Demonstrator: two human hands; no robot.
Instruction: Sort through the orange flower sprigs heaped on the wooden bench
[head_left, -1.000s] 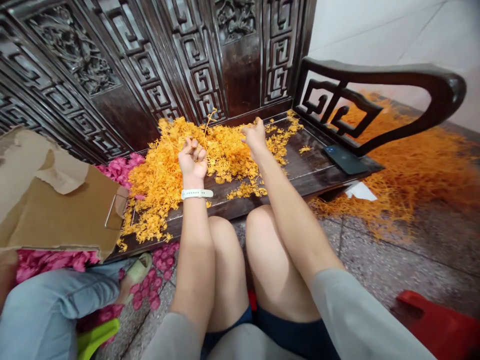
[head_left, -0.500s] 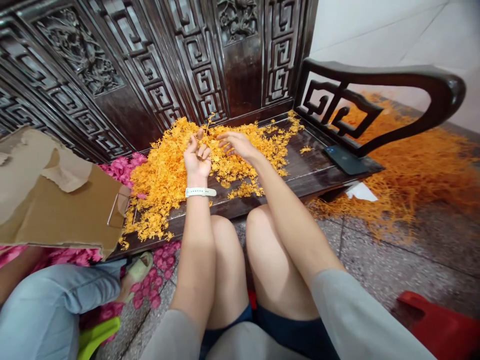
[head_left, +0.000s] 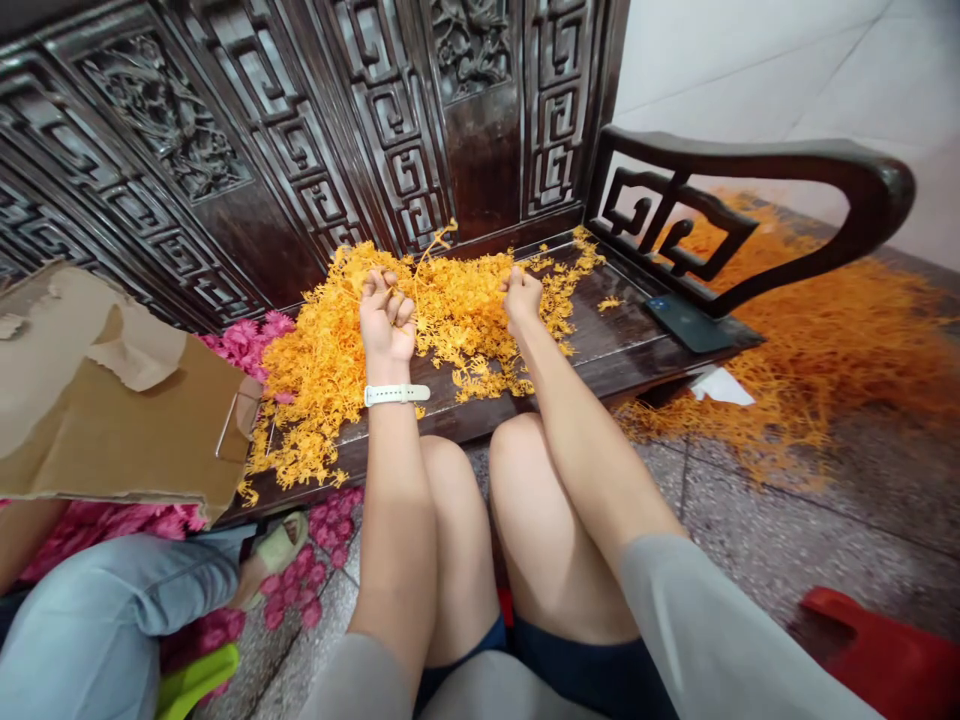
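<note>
- One thin stem (head_left: 433, 241) juts up out of the yellow pile (head_left: 307, 350), its long axis leaning to the far right, its foot just right of the left hand's fingertips.
- Left hand (head_left: 388, 315) is the nearer one: palm up, fingers curled in. Does it grip the stem? Can't tell!
- Right hand (head_left: 523, 297) sits well to the right, over the pile's right part, fingers bunched; the stem lies to its far left. Anything pinched in there? Can't tell.
- And look, a change: half a second ago the right hand was spread open beside the left; now it's closed up and apart, and the stem tips more to the right.
- Further out, the bench (head_left: 607, 345) carries it all, phone (head_left: 688, 323) at the right end, box (head_left: 142, 420) at the left.
</note>
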